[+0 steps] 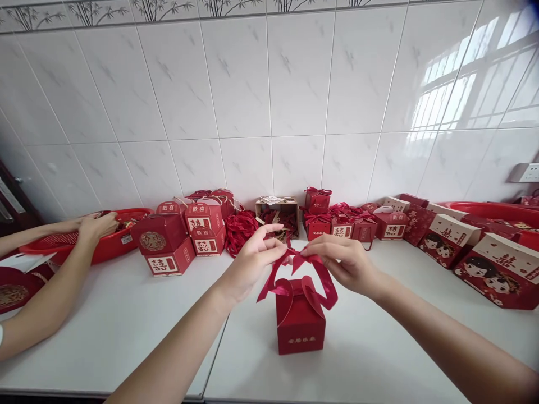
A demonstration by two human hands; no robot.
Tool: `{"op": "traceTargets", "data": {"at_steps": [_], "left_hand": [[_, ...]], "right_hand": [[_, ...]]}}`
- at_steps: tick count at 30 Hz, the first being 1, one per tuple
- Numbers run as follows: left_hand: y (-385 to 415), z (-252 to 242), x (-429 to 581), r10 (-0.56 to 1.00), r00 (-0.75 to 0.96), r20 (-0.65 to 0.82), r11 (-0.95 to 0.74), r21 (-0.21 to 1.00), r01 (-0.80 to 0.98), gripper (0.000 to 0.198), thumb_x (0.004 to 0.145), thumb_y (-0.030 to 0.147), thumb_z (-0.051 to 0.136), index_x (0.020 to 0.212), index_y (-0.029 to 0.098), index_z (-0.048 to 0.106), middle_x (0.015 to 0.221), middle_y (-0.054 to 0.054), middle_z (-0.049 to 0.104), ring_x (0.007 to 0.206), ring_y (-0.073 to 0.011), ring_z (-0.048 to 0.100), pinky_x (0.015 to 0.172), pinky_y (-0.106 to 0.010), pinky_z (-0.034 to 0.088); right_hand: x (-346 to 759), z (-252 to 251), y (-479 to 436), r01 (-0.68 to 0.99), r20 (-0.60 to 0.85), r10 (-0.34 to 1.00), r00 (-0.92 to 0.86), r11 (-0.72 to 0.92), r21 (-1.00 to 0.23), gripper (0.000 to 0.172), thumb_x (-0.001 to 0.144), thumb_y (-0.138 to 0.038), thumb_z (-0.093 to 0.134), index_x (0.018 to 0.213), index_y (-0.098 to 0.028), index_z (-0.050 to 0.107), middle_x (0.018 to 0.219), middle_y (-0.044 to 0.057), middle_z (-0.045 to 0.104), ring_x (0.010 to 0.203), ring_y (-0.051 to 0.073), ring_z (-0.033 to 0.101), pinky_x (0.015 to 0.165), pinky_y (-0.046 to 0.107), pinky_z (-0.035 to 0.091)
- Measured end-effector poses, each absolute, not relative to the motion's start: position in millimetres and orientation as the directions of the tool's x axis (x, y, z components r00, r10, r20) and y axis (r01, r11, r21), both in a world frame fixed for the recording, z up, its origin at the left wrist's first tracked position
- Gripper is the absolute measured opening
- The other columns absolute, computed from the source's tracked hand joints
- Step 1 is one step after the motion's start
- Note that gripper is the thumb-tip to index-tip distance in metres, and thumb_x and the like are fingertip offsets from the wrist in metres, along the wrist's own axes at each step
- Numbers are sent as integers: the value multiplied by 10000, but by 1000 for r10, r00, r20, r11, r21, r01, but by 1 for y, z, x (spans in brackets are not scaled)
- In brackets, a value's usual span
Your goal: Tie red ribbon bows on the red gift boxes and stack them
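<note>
A small red gift box (300,328) with gold lettering and rounded top flaps stands upright on the white table, right of the seam. From its top rises a red ribbon (327,285), one loop hanging at the right and a loose end at the left. My left hand (260,255) pinches the ribbon above the box with thumb and fingers closed. Opposite it, my right hand (343,259) is also closed on the ribbon, fingertips close to those of the left. The exact crossing of the ribbon is partly hidden by my fingers.
Behind stand red boxes (167,247), a heap of red ribbons (242,231) and an open carton (290,216). Larger printed boxes (499,272) line the right. At left, another person's hands (99,225) reach into a red basket (105,255). A seam (217,353) divides the tabletop.
</note>
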State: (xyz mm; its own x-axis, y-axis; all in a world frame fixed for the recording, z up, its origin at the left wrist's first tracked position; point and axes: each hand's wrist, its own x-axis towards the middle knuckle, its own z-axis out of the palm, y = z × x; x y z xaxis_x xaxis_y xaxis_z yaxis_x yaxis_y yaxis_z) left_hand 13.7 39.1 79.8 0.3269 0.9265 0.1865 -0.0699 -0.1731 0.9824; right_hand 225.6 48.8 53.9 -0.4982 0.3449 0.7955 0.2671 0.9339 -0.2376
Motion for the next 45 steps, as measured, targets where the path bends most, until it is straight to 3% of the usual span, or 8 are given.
{"op": "traceTargets", "data": {"at_steps": [7,14,20,24,31,37,40,45], "left_hand": [[40,71,18,900,411,143,-98,987,-129,352,814,249,613,1154,192,542,813,-10,580,825,-167,598,762,-289,456],[30,45,-28,790,138,597,-550,592,590,289,797,245,562,1085,228,578,714,15,545,676,-144,530,666,-236,422],[37,-23,-106,972,107,210,-218,635,741,157,622,171,539,761,228,588,559,64,412,516,-131,438,567,-231,388],[36,-38,-82,938,196,285,-337,627,702,61,720,242,571,756,230,619,840,-31,599,820,-217,573,786,-302,437],[31,-24,-5,967,217,132,-206,908,365,263,803,460,601,831,214,513,887,-15,569,869,-186,579,796,-281,449],[24,-33,-9,919,315,-238,146,946,290,441,810,619,504,755,184,555,554,47,450,473,-95,360,450,-211,233],[32,-24,-25,914,274,-300,184,907,380,445,810,592,508,773,166,629,467,52,431,430,-88,288,434,-214,173],[49,14,-30,588,640,-494,42,809,586,214,736,379,639,778,196,741,398,20,500,383,-95,255,415,-239,129]], "right_hand": [[225,42,52,430,810,233,-538,902,26,292,908,-119,468,1073,-248,672,1033,67,709,949,207,641,789,366,541],[259,10,26,507,800,594,89,664,-549,165,901,-254,498,805,-222,628,1024,81,663,922,219,625,739,340,508],[342,-78,17,759,429,886,177,155,-632,264,789,-421,555,639,-221,640,851,72,678,668,221,614,549,337,483],[328,-91,19,808,417,888,194,97,-582,380,813,-508,551,1019,-212,669,1177,147,612,898,292,631,603,392,528],[250,-46,22,506,317,942,-114,329,-797,331,893,-473,493,1106,-236,585,1098,117,644,1003,263,612,597,310,526],[238,-45,18,243,110,968,-225,165,-956,312,913,-482,448,1104,-235,452,656,-51,497,478,102,430,436,232,371],[253,-32,10,374,261,927,-270,350,-858,181,899,-321,476,755,-212,466,641,-34,459,523,101,400,466,233,361],[257,-16,2,734,520,766,-379,590,-335,272,817,-159,493,548,-188,522,807,76,553,648,169,529,582,327,459]]}}
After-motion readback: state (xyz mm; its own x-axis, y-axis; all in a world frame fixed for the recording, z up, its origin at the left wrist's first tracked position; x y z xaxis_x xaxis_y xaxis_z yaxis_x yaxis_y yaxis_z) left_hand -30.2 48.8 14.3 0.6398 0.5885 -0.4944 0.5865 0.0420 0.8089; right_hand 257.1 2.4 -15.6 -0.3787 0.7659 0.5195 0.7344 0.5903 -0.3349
